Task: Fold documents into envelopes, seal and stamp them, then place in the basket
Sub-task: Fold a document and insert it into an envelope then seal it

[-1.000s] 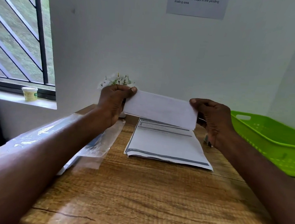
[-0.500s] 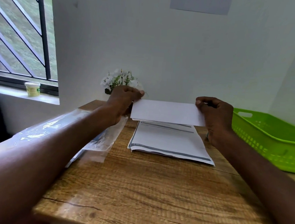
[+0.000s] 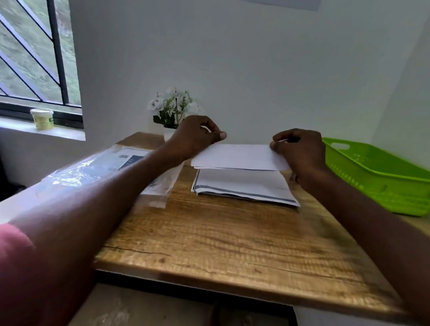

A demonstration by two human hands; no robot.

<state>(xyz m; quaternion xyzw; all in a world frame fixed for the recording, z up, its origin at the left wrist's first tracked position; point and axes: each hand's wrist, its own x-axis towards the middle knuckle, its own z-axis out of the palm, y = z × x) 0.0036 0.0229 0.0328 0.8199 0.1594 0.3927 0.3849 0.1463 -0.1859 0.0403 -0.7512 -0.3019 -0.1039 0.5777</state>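
Observation:
A folded white document (image 3: 237,157) is held low over the stack of printed documents (image 3: 245,186) at the far side of the wooden table (image 3: 227,242). My left hand (image 3: 195,137) pinches its left end and my right hand (image 3: 300,152) pinches its right end, fingers curled. The sheet lies nearly flat, its near edge almost on the stack. A green plastic basket (image 3: 389,183) stands to the right of my right hand. Whether anything lies in the basket I cannot tell.
A clear plastic sleeve with papers (image 3: 120,167) lies on the table's left side under my left forearm. A small pot of white flowers (image 3: 173,109) stands against the wall behind my left hand. A small tub (image 3: 42,118) sits on the windowsill.
Both hands have lowered the folded sheet from upright to nearly flat over the stack. The camera has tilted down, and the table's near edge shows now.

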